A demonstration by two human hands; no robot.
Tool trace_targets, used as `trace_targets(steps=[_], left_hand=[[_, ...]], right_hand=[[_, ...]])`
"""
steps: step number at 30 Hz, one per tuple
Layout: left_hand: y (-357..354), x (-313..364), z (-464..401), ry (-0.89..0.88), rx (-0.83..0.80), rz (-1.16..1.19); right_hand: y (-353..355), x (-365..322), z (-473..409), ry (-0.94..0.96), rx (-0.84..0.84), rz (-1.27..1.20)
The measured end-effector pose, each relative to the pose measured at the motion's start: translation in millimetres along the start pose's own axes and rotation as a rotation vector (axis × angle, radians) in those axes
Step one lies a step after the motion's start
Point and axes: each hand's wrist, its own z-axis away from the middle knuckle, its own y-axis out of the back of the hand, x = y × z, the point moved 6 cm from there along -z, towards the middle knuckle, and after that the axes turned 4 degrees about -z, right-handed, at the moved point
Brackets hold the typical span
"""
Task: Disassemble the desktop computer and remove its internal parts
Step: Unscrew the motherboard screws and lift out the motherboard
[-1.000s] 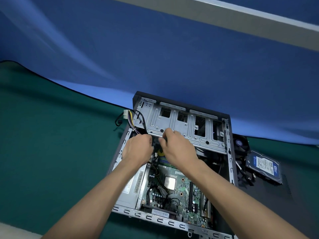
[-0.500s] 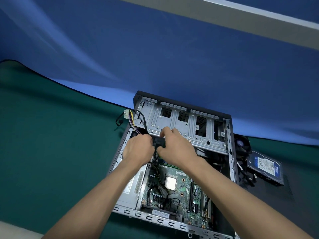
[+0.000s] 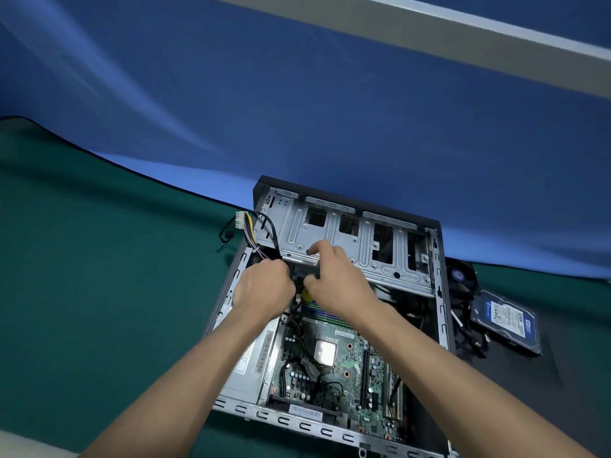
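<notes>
With the case (image 3: pixel 439 312) open on the table (image 3: pixel 99 276), my left hand (image 3: pixel 264 289) clenches a cable and my right hand (image 3: pixel 334 282) pinches its connector under the drive cage (image 3: pixel 350 246) to unplug it

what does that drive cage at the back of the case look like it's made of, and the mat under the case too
Drive cage: looks like bare stamped sheet metal, probably steel; dull silver-grey with pressed ribs, punched holes and folded edges. Mat: seems a soft, matte dark green sheet, perhaps fabric-topped rubber or felt; it gives no glare and has a thin dark edge, though the exact material is unclear.
</notes>
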Motion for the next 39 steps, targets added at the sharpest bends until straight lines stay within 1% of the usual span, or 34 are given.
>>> trace_targets(steps=[2,5,9,11,14,15,16,17,19,20,21,25,28,31,34,39], left_hand=[[0.3,-0.7,0.5,0.007,-0.003,0.006],[0.7,-0.4,0.6,0.015,0.007,0.014],[0.6,-1.2,0.7,0.022,0.011,0.015],[-0.4,-0.9,0.9,0.021,0.007,0.01],[-0.1,0.9,1.4,0.004,-0.031,-0.025],[-2.4,1.5,0.5,-0.007,-0.078,-0.055],[-6.8,1.6,-1.5,-0.025,-0.163,-0.073],[-13.6,0.5,-4.6,-0.035,-0.284,-0.04],[-29.6,0.5,-10.3,-0.025,-0.584,0.133],[-34.7,1.7,-13.3,-0.046,-0.683,0.164],[-37.4,2.9,-18.0,-0.081,-0.728,0.143],[-50.7,5.9,-34.7,-0.182,-0.698,-0.091],[-61.5,6.2,-33.3,-0.227,-0.781,-0.217],[-63.7,7.0,-34.7,-0.256,-0.828,-0.235],[-62.9,10.5,-35.3,-0.294,-0.82,-0.231],[-59.7,15.4,-33.6,-0.332,-0.784,-0.237]], right_hand=[[-1.7,-0.3,0.5,-0.004,-0.01,0.008],[1.2,0.4,1.4,-0.005,0.047,0.035],[-1.3,-1.6,3.1,0.029,0.021,0.082],[0.8,-1.3,4.0,0.022,0.047,0.104],[-0.8,-1.7,3.7,0.029,0.037,0.055],[-1.6,-2.2,3.9,0.032,0.024,0.041],[-2.2,-2.2,3.6,0.033,0.015,0.042],[-1.8,-2.4,3.8,0.034,0.022,0.059],[2.1,-1.3,5.3,0.024,0.064,0.072],[2.8,-0.7,6.2,0.024,0.078,0.052],[2.7,-0.2,7.6,0.031,0.082,0.031],[0.0,2.6,12.3,0.061,0.053,0.012],[2.2,4.2,11.5,0.062,0.057,0.023],[1.2,4.7,13.5,0.051,0.055,0.009],[0.7,3.3,15.7,0.066,0.06,0.041],[-0.1,3.9,18.1,0.105,0.051,0.024]])
